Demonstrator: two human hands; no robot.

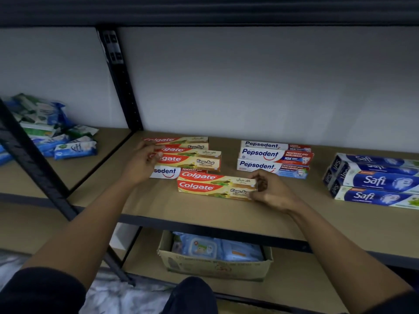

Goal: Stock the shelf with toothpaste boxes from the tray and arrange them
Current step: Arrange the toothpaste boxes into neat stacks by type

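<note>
**Three brand stacks up, two stragglers left to tidy**

Most of the stocking looks done from where I sit. On the shelf [181, 207] I count a Colgate stack [192, 155] near the back-left corner of this bay. A Pepsodent stack [272, 158] sits beside it along the back edge, and a Safi stack [374, 180] lies out toward the right end.

What remains, as I judge it, is mostly arranging. A loose Pepsodent box [166, 172] lies just in front of the Colgate stack, touching it and in the wrong group. A front Colgate box [213, 185] sits nearer the shelf's front edge, clear of its own stack. It shows two Colgate faces, and I cannot tell whether that is one box or two. The tray is not in my view, so I cannot say whether more stock is waiting.

My left hand [141, 164] is at the left end of the Colgate stack. Its fingers [148, 146] are curled over the top boxes with the thumb on the near side, gripping the ends there. The hand also hides the left end of the loose Pepsodent box.

My right hand [269, 189] holds the right end of the front Colgate box. Its fingers [257, 175] are bent over the top and the thumb sits at the lower near edge, a closed pinch. Whether that box rests on the shelf or is slightly raised, I cannot tell
</note>
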